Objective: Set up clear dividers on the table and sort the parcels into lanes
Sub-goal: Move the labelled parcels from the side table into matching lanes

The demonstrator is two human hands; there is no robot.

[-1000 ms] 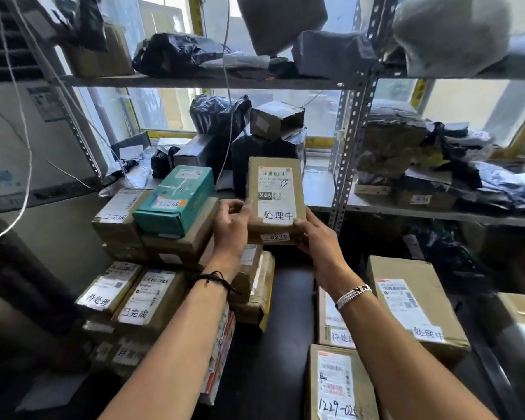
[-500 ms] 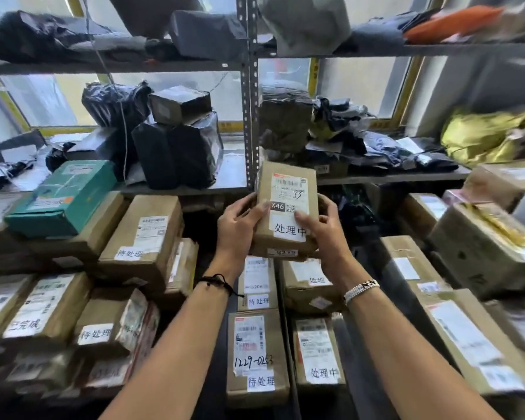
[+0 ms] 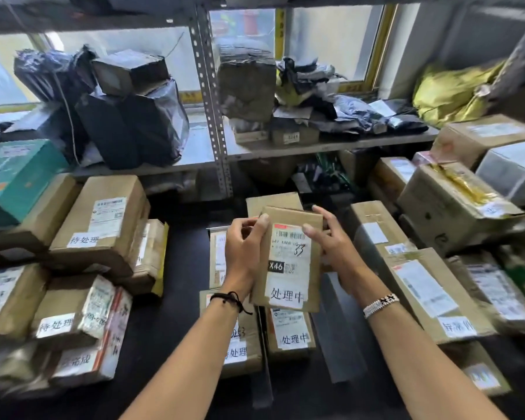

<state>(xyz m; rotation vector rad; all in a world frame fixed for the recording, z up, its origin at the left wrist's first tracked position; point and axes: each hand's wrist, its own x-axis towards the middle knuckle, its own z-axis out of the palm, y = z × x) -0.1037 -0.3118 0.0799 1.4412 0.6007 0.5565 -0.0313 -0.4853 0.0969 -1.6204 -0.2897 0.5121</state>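
Note:
A small brown cardboard parcel (image 3: pixel 288 262) with a white label marked X46 and a handwritten 33 is held above the dark table (image 3: pixel 176 316). My left hand (image 3: pixel 243 253) grips its left edge, thumb on the front. My right hand (image 3: pixel 331 241) holds its right edge, thumb on the label. Below it lie two rows of parcels: one on the left (image 3: pixel 240 353) and one on the right (image 3: pixel 291 334). A clear upright divider (image 3: pixel 262 359) runs between them; another clear strip (image 3: pixel 337 325) lies to the right.
Stacked brown parcels (image 3: pixel 100 225) and a green box (image 3: pixel 15 177) fill the table's left side. More boxes (image 3: pixel 422 286) crowd the right. A metal shelf (image 3: pixel 255 147) behind carries black bags, wrapped parcels and a yellow bag (image 3: pixel 449 92).
Both hands carried the X46 parcel from the left stack rightward and down, over the middle rows. The view swung right with it.

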